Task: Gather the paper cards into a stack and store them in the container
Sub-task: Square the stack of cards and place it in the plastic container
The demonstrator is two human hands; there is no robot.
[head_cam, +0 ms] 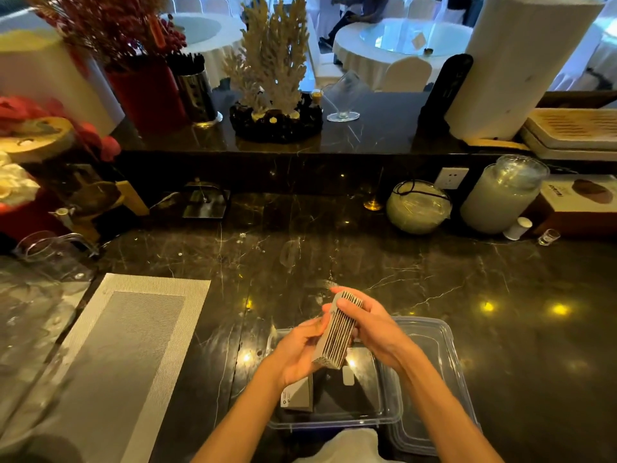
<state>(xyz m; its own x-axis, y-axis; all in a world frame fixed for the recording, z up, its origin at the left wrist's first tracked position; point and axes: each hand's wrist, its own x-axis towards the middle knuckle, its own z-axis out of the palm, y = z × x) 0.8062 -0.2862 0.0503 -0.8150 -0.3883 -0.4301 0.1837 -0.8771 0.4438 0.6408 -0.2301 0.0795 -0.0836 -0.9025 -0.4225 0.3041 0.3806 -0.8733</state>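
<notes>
A thick stack of grey paper cards (339, 330) stands on edge between both palms, held above a clear plastic container (374, 417) on the dark marble counter. My left hand (297, 354) presses the stack's left face. Against its right face lies my right hand (370, 324), fingers curled over the top end. Inside the container, under my left wrist, lies a single grey card (298, 394). The container's clear lid (434, 389) rests beneath and to the right of it.
A woven grey placemat (117, 355) lies at the left. Along the counter's back stand a round glass jar (419, 207), a tall lidded jar (500, 195), a small white cup (518, 228) and a shot glass (548, 236). A raised ledge behind carries a coral ornament (273, 78).
</notes>
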